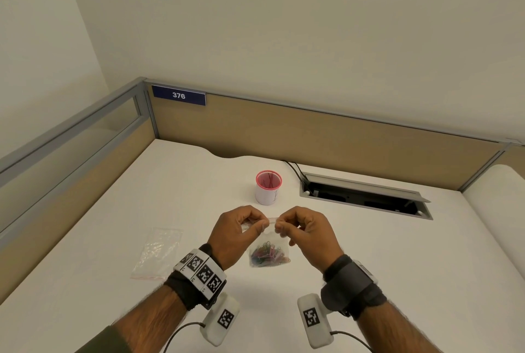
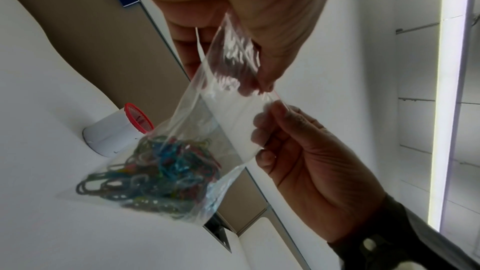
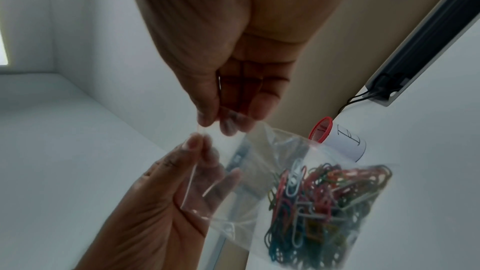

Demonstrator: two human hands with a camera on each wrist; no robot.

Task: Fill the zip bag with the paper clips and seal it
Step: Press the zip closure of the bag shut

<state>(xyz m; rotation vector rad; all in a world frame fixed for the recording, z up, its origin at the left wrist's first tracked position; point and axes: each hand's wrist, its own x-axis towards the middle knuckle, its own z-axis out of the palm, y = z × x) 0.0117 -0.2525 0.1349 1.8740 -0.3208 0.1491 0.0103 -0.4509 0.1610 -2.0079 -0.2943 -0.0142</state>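
A small clear zip bag (image 1: pixel 269 239) hangs between my two hands over the white desk (image 1: pixel 369 253). Several coloured paper clips (image 1: pixel 268 256) lie heaped in its bottom. My left hand (image 1: pixel 262 225) pinches the bag's top strip at its left end, between thumb and fingers. My right hand (image 1: pixel 279 224) pinches the same strip just to the right, the two hands almost touching. In the left wrist view the bag (image 2: pixel 233 122) slants down from my left hand's fingers (image 2: pixel 249 81) to the clips (image 2: pixel 155 174). The right wrist view shows my right hand's fingertips (image 3: pixel 207 120) on the strip, with the clips (image 3: pixel 324 198) below.
A white cup with a red mesh rim (image 1: pixel 268 188) stands just behind my hands. A second clear zip bag (image 1: pixel 157 250) lies flat on the desk to the left. An open cable hatch (image 1: pixel 366 196) with black cables sits at the back right. Partition walls close the desk's far and left sides.
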